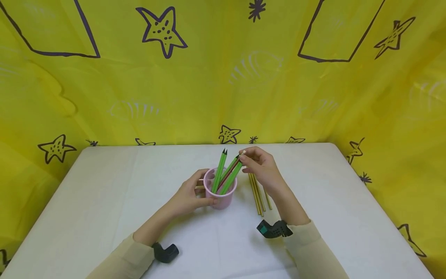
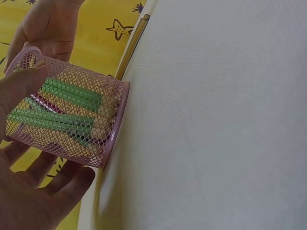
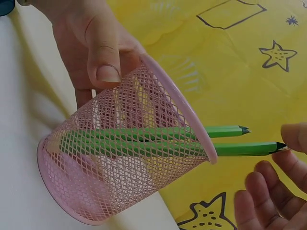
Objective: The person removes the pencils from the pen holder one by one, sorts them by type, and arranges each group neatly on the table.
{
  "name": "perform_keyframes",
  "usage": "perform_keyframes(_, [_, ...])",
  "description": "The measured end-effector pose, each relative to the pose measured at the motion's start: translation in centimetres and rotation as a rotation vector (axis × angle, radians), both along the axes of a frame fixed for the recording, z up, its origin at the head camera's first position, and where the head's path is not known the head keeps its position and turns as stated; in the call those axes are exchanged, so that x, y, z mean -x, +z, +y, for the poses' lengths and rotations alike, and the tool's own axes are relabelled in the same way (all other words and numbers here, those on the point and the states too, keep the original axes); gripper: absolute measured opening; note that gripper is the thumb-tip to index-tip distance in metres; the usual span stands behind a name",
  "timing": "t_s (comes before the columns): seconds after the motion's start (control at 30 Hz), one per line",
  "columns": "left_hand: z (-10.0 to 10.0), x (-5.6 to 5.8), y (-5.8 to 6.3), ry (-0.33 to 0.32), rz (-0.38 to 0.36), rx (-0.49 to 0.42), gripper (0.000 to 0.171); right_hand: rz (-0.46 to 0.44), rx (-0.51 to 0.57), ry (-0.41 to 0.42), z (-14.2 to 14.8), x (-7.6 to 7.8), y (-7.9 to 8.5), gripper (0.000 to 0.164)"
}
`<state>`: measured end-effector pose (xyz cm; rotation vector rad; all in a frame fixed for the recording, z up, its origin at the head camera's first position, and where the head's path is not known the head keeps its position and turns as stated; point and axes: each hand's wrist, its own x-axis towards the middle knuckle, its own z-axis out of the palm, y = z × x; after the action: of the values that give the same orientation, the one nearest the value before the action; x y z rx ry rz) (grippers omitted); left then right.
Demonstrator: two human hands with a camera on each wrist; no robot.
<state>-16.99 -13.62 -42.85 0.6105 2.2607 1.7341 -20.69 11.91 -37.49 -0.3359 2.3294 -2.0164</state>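
Observation:
A pink mesh pencil cup (image 1: 223,201), tilted, is gripped by my left hand (image 1: 193,195), with the thumb across the near side and fingers behind. Several green pencils (image 1: 218,174) with black tips stand in it and lean out over the rim. Among them a thin dark red pencil (image 1: 229,174) slants up to the right. At its pale upper end, my right hand (image 1: 259,164) pinches with thumb and forefinger, close beside the green tips. The right wrist view has those fingertips right at the black tip of a green pencil (image 3: 249,149), the other fingers loosely bent.
Several gold pencils (image 1: 256,193) lie on the white table (image 1: 104,201) right of the cup, partly under the right hand. Dark wrist cameras (image 1: 273,228) sit at both cuffs. Behind the table hangs a yellow curtain (image 1: 202,97) with star drawings.

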Motion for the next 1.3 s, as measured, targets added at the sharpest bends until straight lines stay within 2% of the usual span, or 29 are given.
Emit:
perform_keyframes(0.2, [0.0, -0.1, -0.1, -0.006, 0.000, -0.002, 0.084, 0.024, 0.011, -0.048, 0.0, -0.4, 0.2, 0.023])
perform_keyframes(0.43, [0.0, -0.2, -0.5, -0.007, -0.006, 0.002, 0.083, 0.027, 0.023, -0.064, 0.3, -0.8, 0.5, 0.023])
perform_keyframes(0.77, [-0.1, -0.4, -0.3, -0.005, 0.007, -0.006, 0.084, 0.109, 0.099, -0.061, 0.7, -0.8, 1.2, 0.024])
perform_keyframes(0.9, [-0.2, -0.4, -0.5, 0.000, -0.006, -0.005, 0.083, 0.104, 0.177, -0.063, 0.9, -0.9, 1.3, 0.018])
perform_keyframes(1.1, [-0.2, -0.4, -0.4, -0.002, -0.013, -0.014, 0.083, 0.118, 0.357, -0.076, 1.3, -0.7, 1.7, 0.007])
perform_keyframes(1.3, [0.1, -0.1, -0.2, -0.001, -0.009, -0.003, 0.083, 0.114, 0.486, -0.083, 2.3, -0.3, 2.2, 0.011])
